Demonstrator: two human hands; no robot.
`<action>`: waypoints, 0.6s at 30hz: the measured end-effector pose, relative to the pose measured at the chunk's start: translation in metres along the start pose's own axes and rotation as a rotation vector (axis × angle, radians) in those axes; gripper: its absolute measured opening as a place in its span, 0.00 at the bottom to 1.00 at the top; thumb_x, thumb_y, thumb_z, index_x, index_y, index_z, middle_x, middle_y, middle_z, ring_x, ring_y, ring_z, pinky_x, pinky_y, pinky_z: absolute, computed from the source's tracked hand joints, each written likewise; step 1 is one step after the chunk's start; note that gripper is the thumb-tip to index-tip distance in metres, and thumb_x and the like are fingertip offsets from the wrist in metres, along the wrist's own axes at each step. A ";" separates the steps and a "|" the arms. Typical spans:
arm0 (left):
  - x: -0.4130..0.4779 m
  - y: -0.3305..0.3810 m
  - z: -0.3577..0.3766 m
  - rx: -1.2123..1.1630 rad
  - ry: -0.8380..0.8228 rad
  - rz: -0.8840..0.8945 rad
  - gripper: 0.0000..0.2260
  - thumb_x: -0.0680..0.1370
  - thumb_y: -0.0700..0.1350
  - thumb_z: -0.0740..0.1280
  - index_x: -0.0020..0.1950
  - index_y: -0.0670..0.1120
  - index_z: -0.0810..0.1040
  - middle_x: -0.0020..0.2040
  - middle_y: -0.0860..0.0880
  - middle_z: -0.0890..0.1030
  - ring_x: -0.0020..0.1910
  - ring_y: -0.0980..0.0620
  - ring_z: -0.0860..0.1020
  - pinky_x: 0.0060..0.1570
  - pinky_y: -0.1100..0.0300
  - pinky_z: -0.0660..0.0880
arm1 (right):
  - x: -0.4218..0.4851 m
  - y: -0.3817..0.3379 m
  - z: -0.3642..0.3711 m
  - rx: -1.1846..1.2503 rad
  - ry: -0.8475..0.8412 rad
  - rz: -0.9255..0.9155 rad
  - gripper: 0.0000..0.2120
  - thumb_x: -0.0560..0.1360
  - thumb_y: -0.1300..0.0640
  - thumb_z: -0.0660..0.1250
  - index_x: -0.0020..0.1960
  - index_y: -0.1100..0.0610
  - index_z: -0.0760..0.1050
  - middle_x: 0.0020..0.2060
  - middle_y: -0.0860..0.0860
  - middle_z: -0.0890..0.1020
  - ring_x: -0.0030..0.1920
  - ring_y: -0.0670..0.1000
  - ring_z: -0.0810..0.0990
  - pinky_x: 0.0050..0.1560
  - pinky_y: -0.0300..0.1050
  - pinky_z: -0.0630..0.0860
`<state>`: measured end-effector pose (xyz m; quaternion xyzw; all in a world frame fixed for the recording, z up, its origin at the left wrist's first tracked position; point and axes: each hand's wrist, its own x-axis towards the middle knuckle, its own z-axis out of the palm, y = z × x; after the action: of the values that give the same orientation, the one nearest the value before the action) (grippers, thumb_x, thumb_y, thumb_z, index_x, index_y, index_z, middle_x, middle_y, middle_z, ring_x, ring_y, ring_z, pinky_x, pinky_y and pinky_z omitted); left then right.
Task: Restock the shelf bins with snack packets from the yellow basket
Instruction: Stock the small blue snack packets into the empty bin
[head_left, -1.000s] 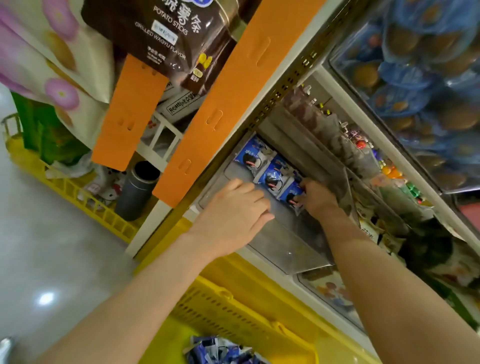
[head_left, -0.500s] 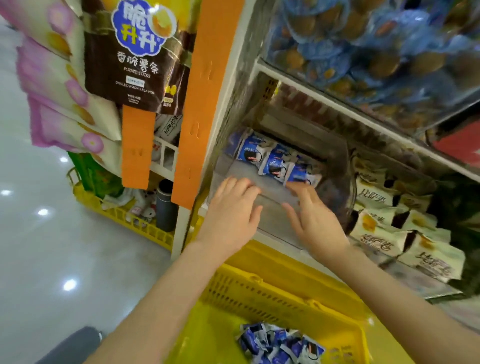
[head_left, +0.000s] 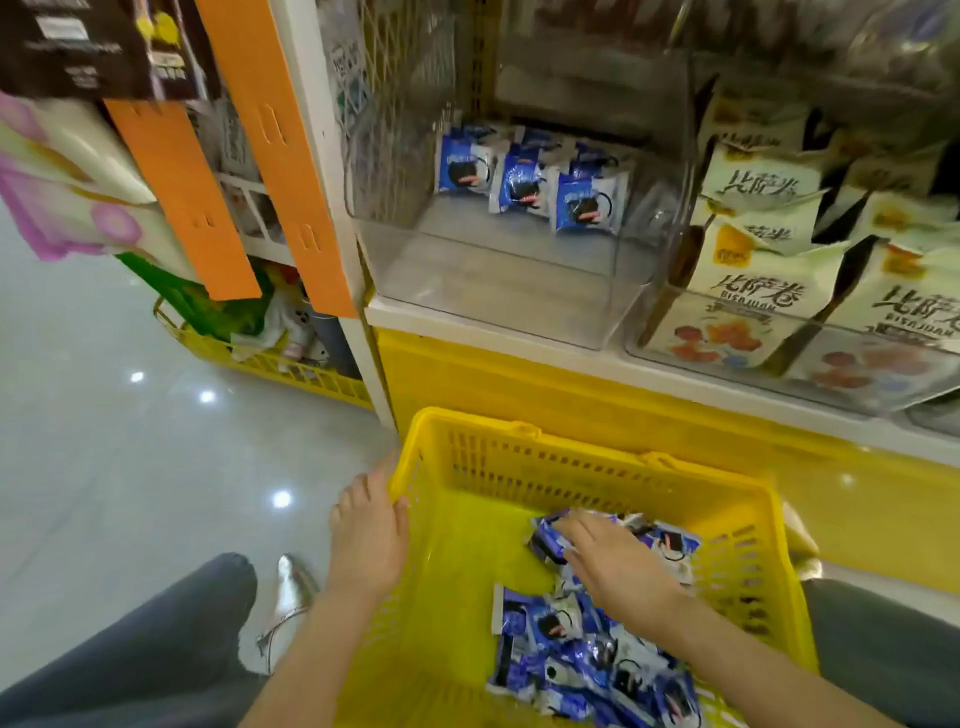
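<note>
A yellow basket (head_left: 582, 457) stands on the floor in front of the shelf, with several blue and white snack packets (head_left: 587, 660) piled in its right half. My left hand (head_left: 366, 535) rests on the basket's left rim, fingers spread. My right hand (head_left: 613, 561) lies palm down on the top packets inside the basket; whether its fingers grip one is hidden. Above, a clear shelf bin (head_left: 498, 291) holds three of the same packets (head_left: 530, 179) standing in a row at its back.
A neighbouring clear bin (head_left: 810, 374) on the right is full of white pastry packs. Orange strips (head_left: 182, 176) with hanging bags stand at the left. Another yellow basket (head_left: 291, 369) sits on the floor behind them. My knees and a silver shoe (head_left: 283, 608) flank the basket.
Both hands have come down out of the shelf bin. The left now rests on the basket rim and the right reaches onto the packets in the basket. The view has tilted downward.
</note>
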<state>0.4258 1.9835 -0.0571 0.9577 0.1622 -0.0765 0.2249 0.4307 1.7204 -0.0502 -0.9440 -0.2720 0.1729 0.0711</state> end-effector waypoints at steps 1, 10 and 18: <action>-0.001 -0.008 0.005 -0.046 -0.049 -0.031 0.16 0.80 0.45 0.58 0.67 0.42 0.67 0.60 0.39 0.75 0.58 0.39 0.73 0.54 0.49 0.67 | -0.005 0.005 0.021 0.057 -0.097 0.059 0.21 0.83 0.55 0.53 0.74 0.56 0.58 0.71 0.50 0.65 0.69 0.51 0.66 0.68 0.43 0.64; -0.003 -0.026 0.023 -0.176 0.000 -0.016 0.12 0.81 0.50 0.54 0.59 0.45 0.68 0.40 0.50 0.73 0.41 0.44 0.76 0.35 0.59 0.58 | -0.005 0.012 0.119 0.099 -0.462 0.303 0.25 0.83 0.52 0.50 0.76 0.60 0.48 0.76 0.55 0.54 0.75 0.53 0.54 0.74 0.46 0.54; 0.001 -0.032 0.030 -0.252 0.035 0.065 0.09 0.81 0.49 0.55 0.54 0.44 0.67 0.37 0.47 0.75 0.35 0.45 0.73 0.35 0.56 0.64 | 0.018 0.021 0.131 -0.095 -0.469 0.229 0.28 0.78 0.44 0.59 0.72 0.58 0.61 0.68 0.54 0.66 0.69 0.55 0.62 0.70 0.48 0.60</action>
<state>0.4136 1.9977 -0.0967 0.9279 0.1433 -0.0313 0.3427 0.4075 1.7177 -0.1822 -0.9050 -0.1802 0.3808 -0.0586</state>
